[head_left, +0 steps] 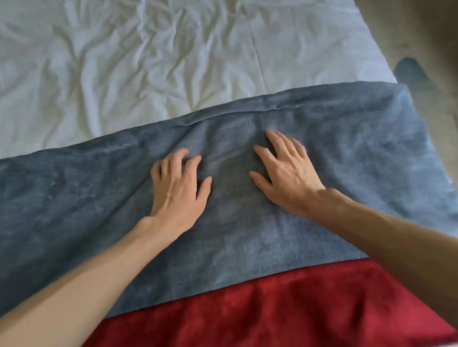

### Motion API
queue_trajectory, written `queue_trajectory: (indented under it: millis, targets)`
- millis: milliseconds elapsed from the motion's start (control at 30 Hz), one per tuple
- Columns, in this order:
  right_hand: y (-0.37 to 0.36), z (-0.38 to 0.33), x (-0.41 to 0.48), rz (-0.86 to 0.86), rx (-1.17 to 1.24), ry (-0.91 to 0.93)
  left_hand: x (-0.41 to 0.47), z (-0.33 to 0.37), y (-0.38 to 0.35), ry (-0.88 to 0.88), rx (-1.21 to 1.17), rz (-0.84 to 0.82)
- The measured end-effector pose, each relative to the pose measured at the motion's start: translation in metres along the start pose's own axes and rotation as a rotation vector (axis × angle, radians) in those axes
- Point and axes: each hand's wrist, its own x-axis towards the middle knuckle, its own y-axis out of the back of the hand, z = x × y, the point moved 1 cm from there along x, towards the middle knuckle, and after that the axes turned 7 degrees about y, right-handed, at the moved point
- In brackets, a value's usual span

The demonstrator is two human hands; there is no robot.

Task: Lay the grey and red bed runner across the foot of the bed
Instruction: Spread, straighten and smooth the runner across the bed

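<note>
The bed runner (253, 241) lay stretched across the near end of the bed (371, 57), running from the left edge of the view to the bed's right side; its grey panel (76, 198) took up the wide middle strip, and its red band (258, 319) ran along the side closest to the person. The far edge of the grey cloth made a soft ridge with a crease or two, and beyond it the white sheet (135, 58) was bare and heavily wrinkled; at the right the runner's end reached the corner of the bed and seemed to drape over it, though the blur there made that hard to judge.

Both arms reached forward over the red band, bare to the elbow. The left hand (177, 187) rested palm down on the grey panel, holding nothing, its fingers spread and bent a little at the tips where they pressed into the cloth; the right hand (286, 169) lay just beside it, apart from it, also palm down and flat, fingers fanned out and straight, thumb pointing towards the other hand. The cloth between the two hands was gathered into shallow folds.

To the right of the bed was a beige floor (414, 22); a dark shape (409, 71) sat on it near the bed's corner, too blurred to identify.
</note>
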Motion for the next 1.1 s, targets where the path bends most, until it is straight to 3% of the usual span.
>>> queue_trajectory:
  millis: [167, 367, 600, 800, 900, 1000, 1100]
  targets:
    - [-0.010, -0.012, -0.013, 0.185, 0.024, -0.078, -0.020, -0.005, -0.008, 0.029, 0.047, 0.010]
    - [-0.013, -0.015, -0.021, 0.200, 0.002, -0.123, -0.032, -0.008, -0.007, -0.032, 0.021, 0.079]
    - [-0.001, -0.038, -0.048, 0.088, 0.067, -0.063, -0.064, 0.009, 0.001, -0.001, -0.023, -0.066]
    - [-0.021, -0.050, -0.126, -0.164, 0.010, 0.035, -0.132, 0.011, -0.008, -0.070, -0.014, -0.286]
    - [-0.020, -0.061, -0.132, -0.122, 0.076, 0.002, -0.148, 0.014, -0.007, -0.066, -0.093, -0.226]
    - [-0.019, -0.076, -0.154, -0.039, 0.161, -0.013, -0.166, 0.011, -0.003, -0.089, -0.168, -0.047]
    - [-0.021, -0.085, -0.181, 0.021, 0.118, 0.014, -0.188, -0.001, -0.002, -0.080, -0.155, 0.045]
